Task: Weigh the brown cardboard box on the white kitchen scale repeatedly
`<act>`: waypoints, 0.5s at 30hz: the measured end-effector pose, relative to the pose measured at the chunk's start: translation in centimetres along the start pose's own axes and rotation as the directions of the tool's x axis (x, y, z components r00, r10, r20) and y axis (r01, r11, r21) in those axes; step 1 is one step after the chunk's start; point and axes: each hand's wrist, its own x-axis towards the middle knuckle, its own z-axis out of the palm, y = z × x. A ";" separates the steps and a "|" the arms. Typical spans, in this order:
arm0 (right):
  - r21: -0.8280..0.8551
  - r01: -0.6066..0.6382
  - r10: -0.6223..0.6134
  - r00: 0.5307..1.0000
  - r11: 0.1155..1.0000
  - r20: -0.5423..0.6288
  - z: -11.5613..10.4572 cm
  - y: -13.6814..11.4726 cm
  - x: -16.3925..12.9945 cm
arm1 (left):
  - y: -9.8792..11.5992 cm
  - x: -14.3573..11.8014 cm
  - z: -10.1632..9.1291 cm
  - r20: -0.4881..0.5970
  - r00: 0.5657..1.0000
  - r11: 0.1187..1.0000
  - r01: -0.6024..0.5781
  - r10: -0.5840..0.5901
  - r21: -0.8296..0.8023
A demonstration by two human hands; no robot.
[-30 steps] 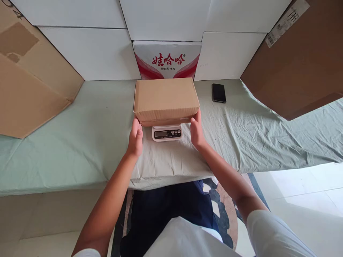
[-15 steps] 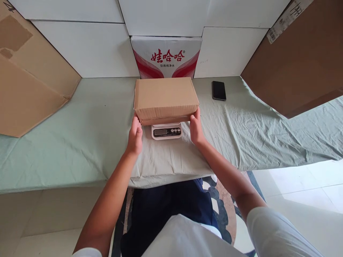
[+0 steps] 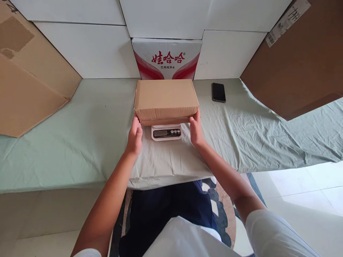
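The cardboard box (image 3: 166, 101) is best centred on the kitchen scale (image 3: 166, 132), display unobstructed, before the left hand (image 3: 135, 137) and right hand (image 3: 196, 130), fingers opened flat against its near corners, are lifted clear

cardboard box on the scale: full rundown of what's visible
The cardboard box is plain brown corrugated card, rectangular, shut, with no label or print showing. It sits level on a small white digital scale, overhanging it so only the scale's display and buttons show. The left hand and right hand touch its near lower corners. It stands in front of a red-and-white printed carton.

Matt cardboard box (image 3: 166, 96), creased cloth (image 3: 80, 142) (cotton-like)
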 end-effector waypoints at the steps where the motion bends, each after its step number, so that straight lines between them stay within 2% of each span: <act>1: 0.004 -0.002 0.002 1.000 1.000 0.000 0.0 -0.1 0.0 | 0.0 0.0 0.0 0.000 1.000 1.000 0.001 -0.001 0.000; 10: -0.019 -0.025 0.025 1.000 1.000 -0.008 0.1 -0.2 -0.1 | -0.3 -0.1 -0.1 -0.007 1.000 1.000 0.012 -0.012 -0.008; 15: -0.042 0.012 -0.014 0.998 0.999 -0.055 -0.7 0.7 0.2 | -0.6 -0.1 -0.6 -0.043 0.999 0.999 -0.012 0.011 -0.046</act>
